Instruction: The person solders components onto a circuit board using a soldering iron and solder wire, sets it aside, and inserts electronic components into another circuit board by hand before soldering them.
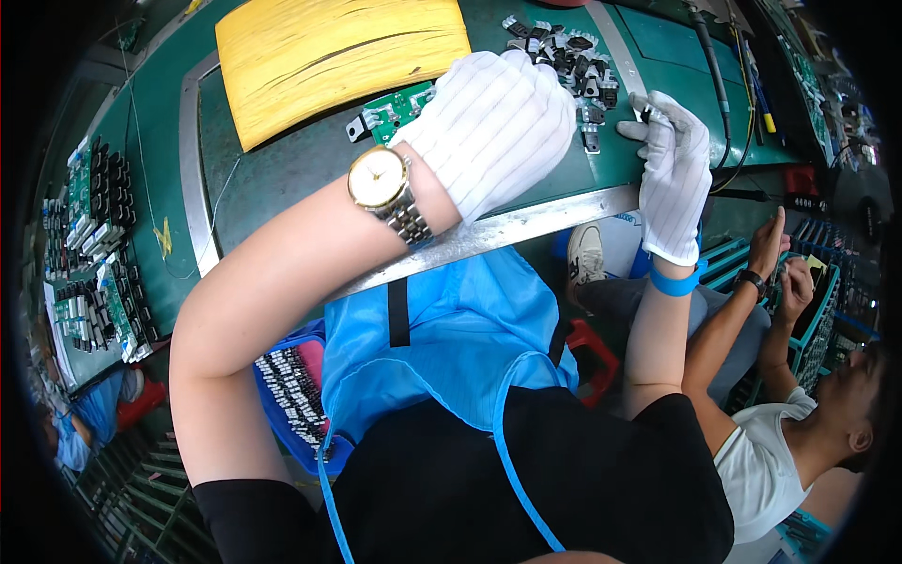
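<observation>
My left hand (498,132), in a white striped glove, is over the bench with its back up and its fingers curled in. What those fingers hold, if anything, is hidden beneath the hand. From behind its wrist side, part of a green circuit board (399,111) shows, with a black, metal-tabbed component (359,128) at its left edge. To the right, my right hand (675,160), also gloved, pinches a small black component (645,115) between thumb and fingers. A loose pile of black components with metal tabs (573,61) lies between the hands, farther back.
A yellow, worn-looking sheet (338,56) covers the back left of the green bench (272,179). Stacked circuit boards (99,202) stand far left. A soldering-iron-like tool (709,56) is at right. Below sits a blue bin (296,395) of parts. A co-worker's hands (780,258) are at right.
</observation>
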Demonstrator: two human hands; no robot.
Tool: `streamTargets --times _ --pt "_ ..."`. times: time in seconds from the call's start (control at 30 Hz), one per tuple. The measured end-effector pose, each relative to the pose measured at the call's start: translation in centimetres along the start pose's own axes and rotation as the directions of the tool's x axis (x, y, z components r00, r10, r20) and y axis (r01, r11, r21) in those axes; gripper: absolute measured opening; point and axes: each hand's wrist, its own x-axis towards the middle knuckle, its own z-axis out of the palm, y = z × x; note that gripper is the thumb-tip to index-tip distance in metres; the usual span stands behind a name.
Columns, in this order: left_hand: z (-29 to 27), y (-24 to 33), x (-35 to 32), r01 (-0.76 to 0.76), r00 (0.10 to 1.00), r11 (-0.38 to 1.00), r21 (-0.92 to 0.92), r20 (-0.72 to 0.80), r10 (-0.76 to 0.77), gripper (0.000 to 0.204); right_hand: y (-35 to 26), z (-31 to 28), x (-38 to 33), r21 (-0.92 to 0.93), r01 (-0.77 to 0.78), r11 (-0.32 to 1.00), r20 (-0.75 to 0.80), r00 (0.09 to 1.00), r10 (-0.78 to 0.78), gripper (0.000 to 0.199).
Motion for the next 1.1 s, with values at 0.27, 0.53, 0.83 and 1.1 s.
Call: streamTargets --times 0.27,0.53,0.83,1.1 --pt "-5.2 -0.4 -1.8 0.195 0.959 0.961 -0.197 0.243 -0.145 0.014 -0.4 -0.4 -0.6 0.235 -0.038 0.971 -0.02 0.999 0.044 0.03" --pt "-10.2 -5.7 -8.4 0.71 0.664 0.647 -0.277 0.567 -0.486 0.018 -6.2 2.8 0.8 0.125 0.277 0.953 0.357 0.883 -0.304 0.022" --pt "-7.8 -4.9 -11.2 0.431 0.902 0.871 -0.236 0.096 -0.42 0.027 -5.5 5.1 2.0 -0.009 0.673 0.739 0.513 0.638 -0.575 0.017" --pt "-8.2 -5.1 -11.2 0.342 0.929 0.925 -0.167 0.212 -0.305 0.022 -5.7 6.1 2.1 0.071 0.579 0.812 0.426 0.719 -0.55 0.026"
